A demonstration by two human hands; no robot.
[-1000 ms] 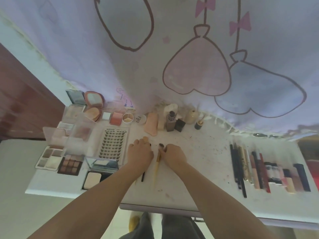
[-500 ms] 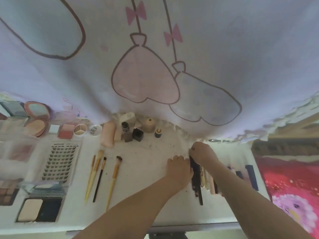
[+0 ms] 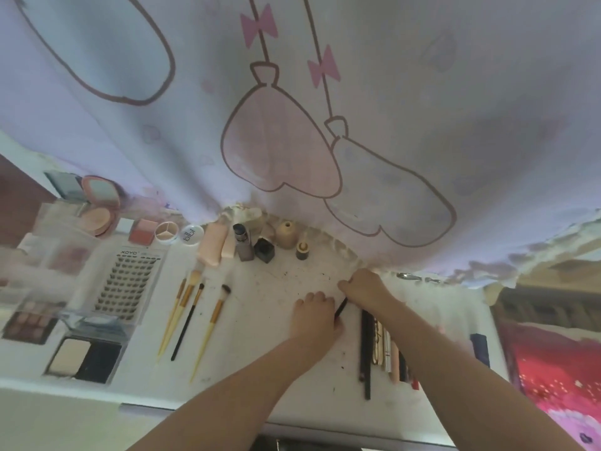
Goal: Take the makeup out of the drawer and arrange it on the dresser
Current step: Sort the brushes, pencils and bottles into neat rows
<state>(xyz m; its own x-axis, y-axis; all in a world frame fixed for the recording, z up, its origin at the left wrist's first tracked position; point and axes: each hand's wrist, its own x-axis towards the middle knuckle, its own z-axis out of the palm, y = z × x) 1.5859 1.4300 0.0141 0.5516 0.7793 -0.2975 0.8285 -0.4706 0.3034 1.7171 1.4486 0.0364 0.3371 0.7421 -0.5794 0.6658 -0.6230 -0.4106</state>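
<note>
Now, on the far left of the white desk [image 3: 276, 379] I see eyeshadow palettes [image 3: 31, 322] and clear boxes, blurred at the edge. Behind them a round pink compact [image 3: 99, 206] stands open. Next comes a lash tray [image 3: 128, 283], with a powder compact [image 3: 85, 359] near the front edge below it. Four makeup brushes [image 3: 190, 320] lie side by side just right of the lash tray, bristles pointing toward the curtain [image 3: 357, 76]. Along the back, at the curtain's hem, a blush pan [image 3: 141, 231], a small round pot [image 3: 166, 232], a peach tube [image 3: 212, 244] and several little bottles [image 3: 263, 245] stand in a row.

My left hand [image 3: 313, 319] rests palm down in the middle of the desk, fingers curled; a thin black pencil [image 3: 340, 307] pokes out from its right side, and I cannot tell whether this hand grips it. My right hand [image 3: 364, 284] is just beside it, slightly further back, fingers bent near the pencil's upper end; whether it pinches the pencil is hidden too.

Right of the hands, partly under my right forearm, a row of pencils and lipsticks [image 3: 380, 346] lies lined up, ends toward the front edge. A dark blue tube [image 3: 480, 348] lies apart further right.
</note>
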